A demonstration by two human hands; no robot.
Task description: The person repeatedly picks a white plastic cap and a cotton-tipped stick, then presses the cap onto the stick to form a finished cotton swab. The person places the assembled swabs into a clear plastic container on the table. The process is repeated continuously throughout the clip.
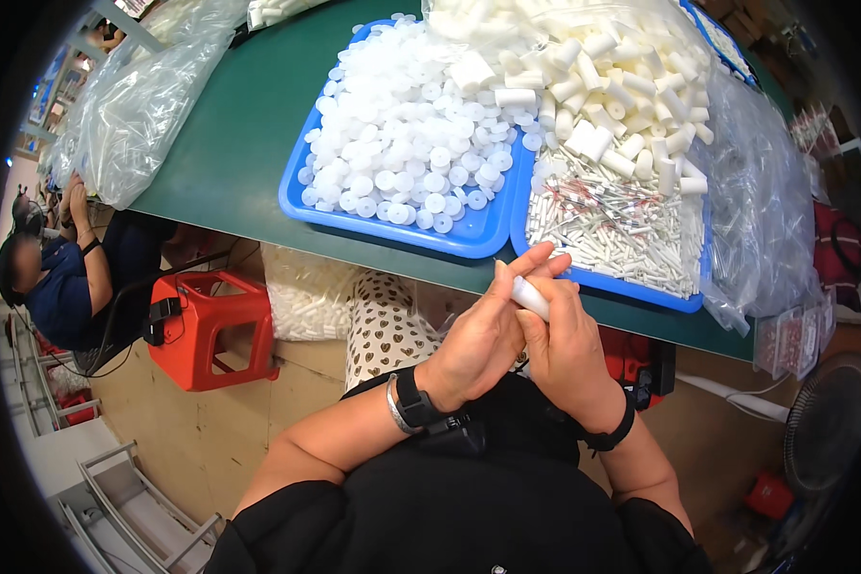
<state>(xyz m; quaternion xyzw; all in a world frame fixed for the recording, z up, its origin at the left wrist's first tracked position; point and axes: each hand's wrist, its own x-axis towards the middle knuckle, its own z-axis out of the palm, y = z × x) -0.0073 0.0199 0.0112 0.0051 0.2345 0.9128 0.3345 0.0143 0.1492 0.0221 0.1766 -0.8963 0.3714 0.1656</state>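
Here, left hand (478, 342) half-open, right hand (566, 346) gripping white cylinder (530, 298).

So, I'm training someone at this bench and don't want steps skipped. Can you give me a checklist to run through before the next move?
1. Smooth white cylindrical piece held: ok, the right hand grips it.
2. Left hand gripping it too: cannot tell; it is close against the piece, but fingers overlap.
3. Near side of the left blue plastic tray unobstructed: ok, translucent white round discs lie exposed there.
4. Cream-white foam-like cylinders clear of the thin white stick-like parts: not ok, several overlie the far part of the right blue plastic tray.
5. Far end of the held piece visible: cannot tell; fingers crowd it.
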